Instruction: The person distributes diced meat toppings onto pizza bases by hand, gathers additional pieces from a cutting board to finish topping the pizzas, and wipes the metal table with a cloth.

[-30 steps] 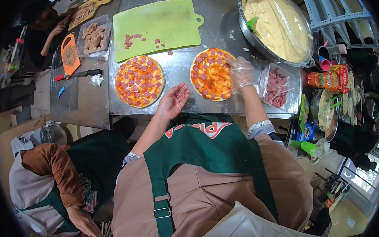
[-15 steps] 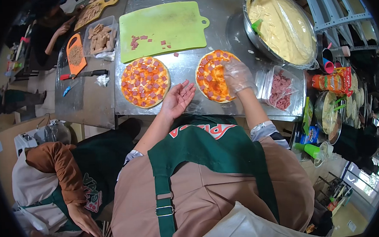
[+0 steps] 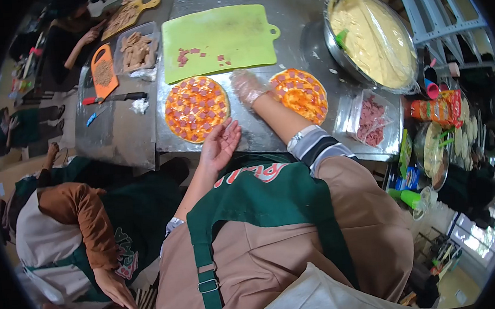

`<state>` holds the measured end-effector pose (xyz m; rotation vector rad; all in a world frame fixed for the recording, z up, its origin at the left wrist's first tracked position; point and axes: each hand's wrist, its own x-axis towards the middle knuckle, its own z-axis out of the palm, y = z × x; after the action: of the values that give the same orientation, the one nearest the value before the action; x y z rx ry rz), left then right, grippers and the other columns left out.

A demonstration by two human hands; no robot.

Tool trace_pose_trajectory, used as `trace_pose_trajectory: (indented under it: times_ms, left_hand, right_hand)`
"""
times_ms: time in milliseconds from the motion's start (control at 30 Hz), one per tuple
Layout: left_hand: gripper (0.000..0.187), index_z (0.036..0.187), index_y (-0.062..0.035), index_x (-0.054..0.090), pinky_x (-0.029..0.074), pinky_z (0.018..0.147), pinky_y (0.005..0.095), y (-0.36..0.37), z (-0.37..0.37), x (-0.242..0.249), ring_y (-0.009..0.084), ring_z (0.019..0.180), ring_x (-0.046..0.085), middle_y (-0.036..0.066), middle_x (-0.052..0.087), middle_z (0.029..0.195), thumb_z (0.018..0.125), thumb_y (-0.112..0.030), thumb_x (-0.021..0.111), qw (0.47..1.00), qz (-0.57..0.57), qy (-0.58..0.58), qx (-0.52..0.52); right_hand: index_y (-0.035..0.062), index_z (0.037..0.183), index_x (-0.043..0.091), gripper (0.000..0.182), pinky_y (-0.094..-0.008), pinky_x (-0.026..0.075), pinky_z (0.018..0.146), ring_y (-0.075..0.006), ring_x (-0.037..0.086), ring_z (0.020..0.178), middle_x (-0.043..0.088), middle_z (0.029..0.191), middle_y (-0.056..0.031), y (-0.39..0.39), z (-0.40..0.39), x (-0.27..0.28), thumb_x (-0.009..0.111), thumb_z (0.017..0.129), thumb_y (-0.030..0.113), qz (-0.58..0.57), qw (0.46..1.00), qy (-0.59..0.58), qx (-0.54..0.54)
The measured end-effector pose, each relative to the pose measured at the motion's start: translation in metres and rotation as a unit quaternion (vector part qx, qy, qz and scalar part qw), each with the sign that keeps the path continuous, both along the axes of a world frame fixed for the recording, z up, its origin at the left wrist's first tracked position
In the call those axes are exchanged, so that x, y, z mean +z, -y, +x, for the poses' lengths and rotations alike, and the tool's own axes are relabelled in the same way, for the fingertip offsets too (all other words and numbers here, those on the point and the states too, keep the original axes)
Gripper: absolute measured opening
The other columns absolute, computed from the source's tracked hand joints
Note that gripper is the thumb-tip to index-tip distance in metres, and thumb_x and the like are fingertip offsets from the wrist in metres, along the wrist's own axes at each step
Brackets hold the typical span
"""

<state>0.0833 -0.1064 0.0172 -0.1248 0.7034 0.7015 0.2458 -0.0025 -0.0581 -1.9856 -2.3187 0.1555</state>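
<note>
My right hand (image 3: 248,88), in a clear plastic glove, reaches across to the gap between two pizzas, by the near edge of a green cutting board (image 3: 217,34). Its fingers look drawn together and point down; what they hold, if anything, is hidden. The right pizza (image 3: 299,97), with sauce and ham cubes mostly round its rim, lies beside my right forearm. Ham cubes cover the left pizza (image 3: 195,109). My bare left hand (image 3: 222,143) rests palm up with loosely curled, parted fingers and nothing in it, close to the left pizza's lower right edge.
A tub of chopped ham (image 3: 372,121) stands at right, below a large bowl of dough (image 3: 373,39). At left are a knife (image 3: 116,98), an orange board (image 3: 103,72) and a tub of sausage pieces (image 3: 137,51). A co-worker (image 3: 87,221) is close on my left.
My right hand has left the right pizza and moved left to the table between the pizzas. The loose ham cube seen there is now out of sight. My left hand stays palm up.
</note>
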Motion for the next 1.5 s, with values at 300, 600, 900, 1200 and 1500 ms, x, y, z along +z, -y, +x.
trace_pose_trajectory:
  times_ms: [300, 600, 900, 1200, 1500]
  left_hand:
    - [0.029, 0.108, -0.0003, 0.042, 0.046, 0.08, 0.0318, -0.007, 0.017, -0.001, 0.0238, 0.092, 0.053, 0.014, 0.052, 0.101, 0.084, -0.016, 0.041, 0.999, -0.002, -0.024, -0.047]
    - [0.028, 0.107, -0.0003, 0.042, 0.045, 0.08, 0.031, -0.012, 0.045, 0.0, 0.023, 0.092, 0.053, 0.014, 0.052, 0.102, 0.084, -0.016, 0.039, 0.996, 0.004, -0.006, -0.084]
    - [0.032, 0.112, 0.0014, 0.038, 0.044, 0.082, 0.0313, -0.002, 0.035, 0.002, 0.0233, 0.094, 0.052, 0.015, 0.05, 0.105, 0.083, -0.013, 0.04, 0.999, 0.0, 0.002, -0.046]
    - [0.027, 0.106, 0.0011, 0.043, 0.045, 0.081, 0.0317, 0.01, 0.022, 0.0, 0.0241, 0.092, 0.053, 0.015, 0.053, 0.1, 0.083, -0.012, 0.042, 1.0, -0.009, -0.026, 0.003]
    - [0.027, 0.106, 0.0011, 0.042, 0.044, 0.082, 0.0318, 0.015, 0.04, 0.004, 0.0241, 0.092, 0.052, 0.015, 0.052, 0.1, 0.083, -0.013, 0.041, 1.0, -0.02, -0.018, 0.002]
  right_hand:
    - [0.0055, 0.088, 0.057, 0.02, -0.0345, 0.047, 0.072, -0.0276, 0.057, 0.086, 0.057, 0.092, -0.0157, 0.026, 0.008, 0.059, 0.049, 0.07, 0.007, -0.129, 0.99, -0.047, 0.027]
    - [0.0063, 0.088, 0.06, 0.02, -0.0339, 0.046, 0.075, -0.0262, 0.057, 0.087, 0.058, 0.092, -0.0139, 0.047, 0.035, 0.055, 0.055, 0.069, 0.009, -0.151, 0.984, -0.089, -0.016]
    - [0.006, 0.087, 0.058, 0.018, -0.0329, 0.045, 0.07, -0.0228, 0.058, 0.081, 0.06, 0.085, -0.0101, 0.039, 0.048, 0.059, 0.049, 0.072, 0.01, -0.138, 0.979, -0.148, -0.016]
    - [0.0069, 0.084, 0.063, 0.019, -0.0327, 0.047, 0.072, -0.0223, 0.059, 0.084, 0.06, 0.091, -0.0118, 0.027, 0.021, 0.07, 0.057, 0.066, 0.008, -0.203, 0.973, 0.053, 0.098]
    - [0.0044, 0.072, 0.061, 0.011, -0.0312, 0.047, 0.066, -0.0244, 0.058, 0.075, 0.059, 0.083, -0.0129, 0.077, 0.101, 0.091, 0.054, 0.065, 0.009, -0.2, 0.974, -0.102, -0.01]
